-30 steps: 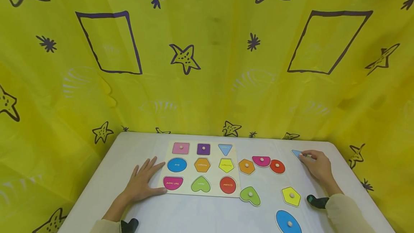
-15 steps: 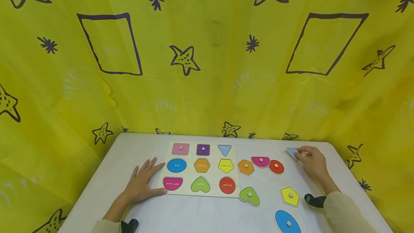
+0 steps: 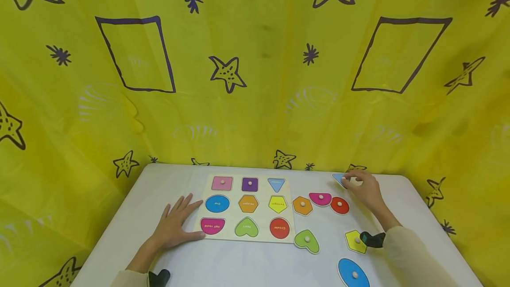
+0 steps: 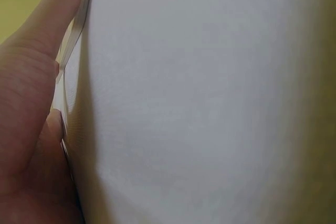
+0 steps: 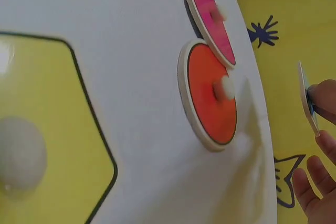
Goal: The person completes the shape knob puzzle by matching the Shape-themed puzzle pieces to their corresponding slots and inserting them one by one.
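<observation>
Between thumb and fingers, my right hand [image 3: 365, 189] pinches a light blue triangle piece [image 3: 338, 178] by its knob, near the table's far right. In the right wrist view the triangle piece [image 5: 307, 100] is seen edge-on, lifted off the table. My left hand [image 3: 174, 224] lies with fingers spread at the left edge of the wooden puzzle board [image 3: 264, 236], thumb and fingertips touching it. A pink rectangle piece [image 3: 222, 184] and a purple square piece [image 3: 249, 185] with knobs sit in the board's top row. The triangle slot [image 3: 276, 184] on the board holds no knobbed piece.
Right of the board lie an orange hexagon [image 3: 303, 206], a magenta half-round [image 3: 320, 199], a red circle [image 3: 339, 205], a green heart [image 3: 307, 242], a yellow pentagon [image 3: 353, 241] and a blue oval [image 3: 353, 273]. A yellow curtain [image 3: 263, 114] hangs behind the table.
My right hand has carried the triangle piece leftward and up from the table's right side. My left hand has stayed at the board's edge.
</observation>
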`<control>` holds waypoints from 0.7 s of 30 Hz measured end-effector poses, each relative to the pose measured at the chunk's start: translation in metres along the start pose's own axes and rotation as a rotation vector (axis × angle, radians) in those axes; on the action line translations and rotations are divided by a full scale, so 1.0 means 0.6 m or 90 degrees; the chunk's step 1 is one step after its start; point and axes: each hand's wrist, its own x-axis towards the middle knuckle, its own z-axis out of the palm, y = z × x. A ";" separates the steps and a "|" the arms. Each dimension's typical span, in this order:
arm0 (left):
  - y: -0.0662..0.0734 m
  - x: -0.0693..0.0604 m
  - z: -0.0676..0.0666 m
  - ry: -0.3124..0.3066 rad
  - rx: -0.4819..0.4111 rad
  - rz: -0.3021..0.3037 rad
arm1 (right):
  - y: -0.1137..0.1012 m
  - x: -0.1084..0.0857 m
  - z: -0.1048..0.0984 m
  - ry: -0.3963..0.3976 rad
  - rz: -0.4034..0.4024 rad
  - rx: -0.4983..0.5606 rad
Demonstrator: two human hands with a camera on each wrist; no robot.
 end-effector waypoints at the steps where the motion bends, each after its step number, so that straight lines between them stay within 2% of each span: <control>1: 0.001 0.000 -0.001 -0.002 -0.002 -0.001 | -0.006 0.002 0.003 0.001 -0.007 0.001; 4: 0.000 0.000 -0.001 -0.005 -0.004 -0.003 | -0.025 0.009 0.013 -0.005 -0.012 0.006; 10: -0.004 0.000 0.003 -0.001 -0.004 -0.002 | -0.054 0.022 0.038 -0.042 0.015 0.017; 16: -0.003 -0.001 0.005 0.020 -0.014 0.011 | -0.085 0.031 0.067 -0.064 0.016 0.052; 21: -0.004 -0.001 0.005 0.017 -0.014 0.011 | -0.107 0.033 0.092 -0.078 0.015 0.075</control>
